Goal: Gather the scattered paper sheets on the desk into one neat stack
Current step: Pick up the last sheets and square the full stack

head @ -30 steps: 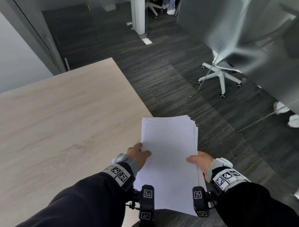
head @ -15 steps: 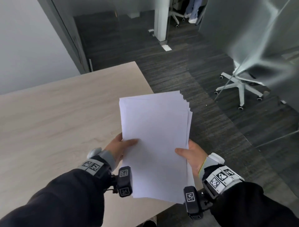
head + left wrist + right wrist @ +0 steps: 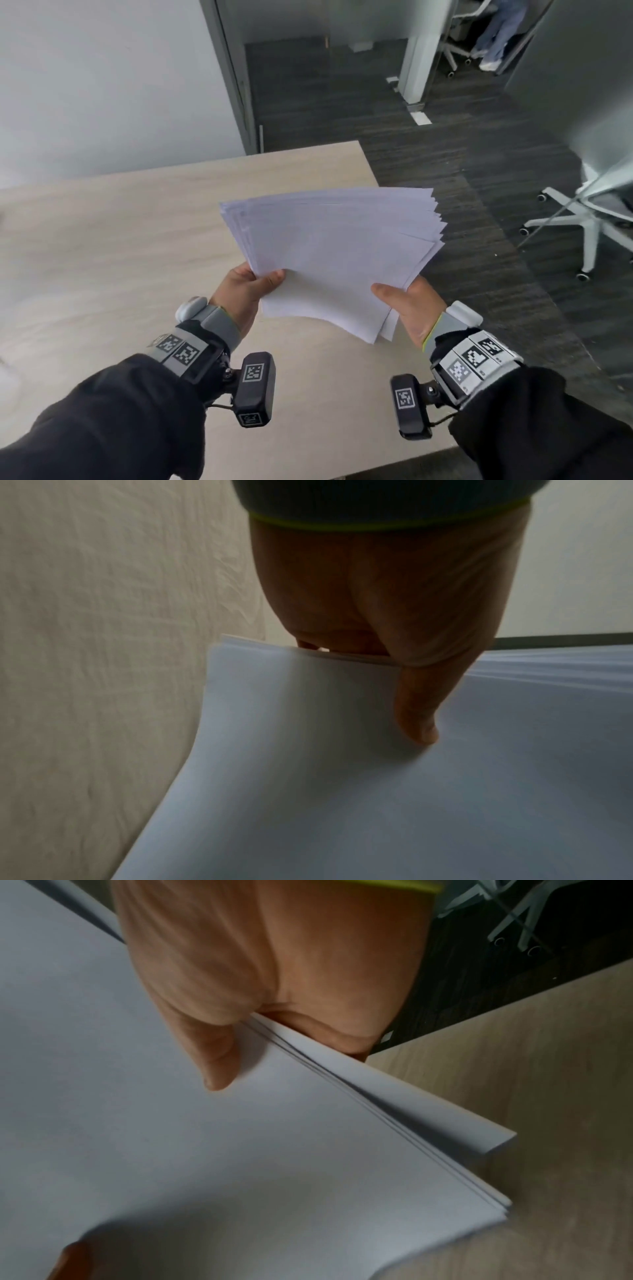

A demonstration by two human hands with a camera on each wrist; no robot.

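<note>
A sheaf of white paper sheets (image 3: 335, 253) is held in the air over the right part of the light wooden desk (image 3: 120, 246). Its far edges are fanned and uneven. My left hand (image 3: 250, 291) pinches the near left side, thumb on top (image 3: 416, 718), fingers hidden beneath the paper sheets (image 3: 342, 791). My right hand (image 3: 407, 301) pinches the near right side, thumb lying on the top sheet (image 3: 215, 1061). In the right wrist view the paper sheets (image 3: 240, 1150) show several offset edges at their corner.
The desk's right edge (image 3: 373, 171) borders dark carpet (image 3: 462, 154). A white swivel chair base (image 3: 589, 226) stands on the right floor. A person's legs (image 3: 496, 34) show at the far top right, beyond a white pillar (image 3: 416, 51). A grey wall (image 3: 102, 75) rises behind the desk.
The sheaf has moved left, from over the floor to above the desk, and its far end has tilted right and fanned out. Both hands kept their hold.
</note>
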